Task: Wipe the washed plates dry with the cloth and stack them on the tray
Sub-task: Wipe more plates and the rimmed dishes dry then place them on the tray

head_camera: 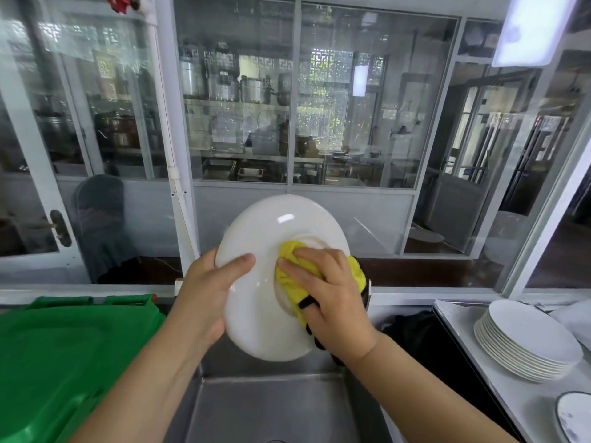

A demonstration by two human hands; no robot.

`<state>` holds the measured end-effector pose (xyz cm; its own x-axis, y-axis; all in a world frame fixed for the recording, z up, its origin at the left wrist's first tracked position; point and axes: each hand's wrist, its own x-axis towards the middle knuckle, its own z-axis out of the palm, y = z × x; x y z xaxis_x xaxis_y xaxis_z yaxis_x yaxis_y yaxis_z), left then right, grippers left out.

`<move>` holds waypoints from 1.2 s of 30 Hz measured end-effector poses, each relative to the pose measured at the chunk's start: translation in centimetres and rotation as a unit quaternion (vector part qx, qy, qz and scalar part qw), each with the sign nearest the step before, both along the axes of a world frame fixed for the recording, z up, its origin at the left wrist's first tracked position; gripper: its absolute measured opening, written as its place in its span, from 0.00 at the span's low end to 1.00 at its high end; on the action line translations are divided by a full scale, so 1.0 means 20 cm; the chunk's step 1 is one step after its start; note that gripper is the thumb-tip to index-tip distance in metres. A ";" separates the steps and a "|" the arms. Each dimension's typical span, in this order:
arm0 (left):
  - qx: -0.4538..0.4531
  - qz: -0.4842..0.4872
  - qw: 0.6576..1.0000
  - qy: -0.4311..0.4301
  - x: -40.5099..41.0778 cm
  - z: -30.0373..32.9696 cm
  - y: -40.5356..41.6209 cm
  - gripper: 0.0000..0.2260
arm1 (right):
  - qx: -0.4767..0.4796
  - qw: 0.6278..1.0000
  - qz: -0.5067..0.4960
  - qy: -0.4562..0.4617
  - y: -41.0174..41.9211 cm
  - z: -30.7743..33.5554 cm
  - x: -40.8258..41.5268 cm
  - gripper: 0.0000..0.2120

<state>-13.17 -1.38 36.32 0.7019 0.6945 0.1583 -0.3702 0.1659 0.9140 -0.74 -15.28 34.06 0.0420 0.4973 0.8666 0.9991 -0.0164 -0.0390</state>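
Note:
A large white plate (265, 231) is held up above the steel sink, its underside with the foot ring facing me. My left hand (204, 289) grips its left rim, thumb across the underside. My right hand (332, 292) presses a bunched yellow cloth (294, 276) with black trim against the middle of the plate, over the foot ring. Part of the cloth hangs behind and below my right hand. A stack of several white plates (527, 343) stands on the steel tray (460, 318) at the right.
A steel sink (271, 410) lies below the plate. A green plastic bin lid (64, 353) fills the lower left. A plate with a dark rim (572, 414) lies at the bottom right. A glass partition (287, 123) rises behind the counter.

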 end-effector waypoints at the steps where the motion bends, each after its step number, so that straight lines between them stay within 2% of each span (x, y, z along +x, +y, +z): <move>1: -0.006 0.002 1.000 -0.002 -0.01 0.00 0.01 0.18 | -0.013 1.000 0.015 -0.012 -0.01 -0.03 -0.01 0.24; 4: -0.014 0.008 1.000 -0.009 -0.05 0.00 0.04 0.16 | -0.030 0.999 0.028 -0.031 -0.06 -0.10 0.00 0.21; 7: -0.016 0.004 1.000 -0.005 -0.07 -0.01 0.05 0.19 | -0.009 1.000 -0.005 -0.016 -0.07 -0.09 0.05 0.16; 13: -0.040 0.005 0.999 -0.005 -0.04 -0.02 0.03 0.18 | 0.008 1.000 -0.012 -0.001 0.03 0.00 0.03 0.24; 17: -0.060 0.019 0.998 -0.028 -0.05 -0.03 0.08 0.15 | -0.034 0.999 0.010 -0.040 -0.02 -0.05 0.05 0.19; 18: -0.071 0.025 0.997 -0.036 -0.05 -0.04 0.09 0.15 | -0.024 0.999 0.003 -0.026 -0.04 -0.06 0.07 0.19; 21: -0.134 0.042 0.989 -0.046 -0.03 -0.08 0.11 0.12 | 0.060 0.993 -0.052 0.092 -0.06 -0.04 0.10 0.23; 23: -0.180 0.054 0.981 -0.046 0.01 -0.10 0.09 0.14 | 0.087 0.986 -0.060 0.127 -0.02 -0.03 0.04 0.22; 28: -0.227 0.096 0.968 -0.044 0.07 -0.09 0.03 0.18 | 0.050 0.993 -0.050 0.098 0.11 -0.12 -0.17 0.25; 33: -0.267 0.076 0.959 -0.057 0.07 -0.09 -0.02 0.21 | 0.045 0.999 -0.008 0.024 0.14 -0.14 -0.24 0.17; 36: -0.285 0.061 0.955 -0.051 0.06 -0.09 -0.03 0.19 | 0.020 0.999 0.033 -0.022 0.15 -0.17 -0.26 0.15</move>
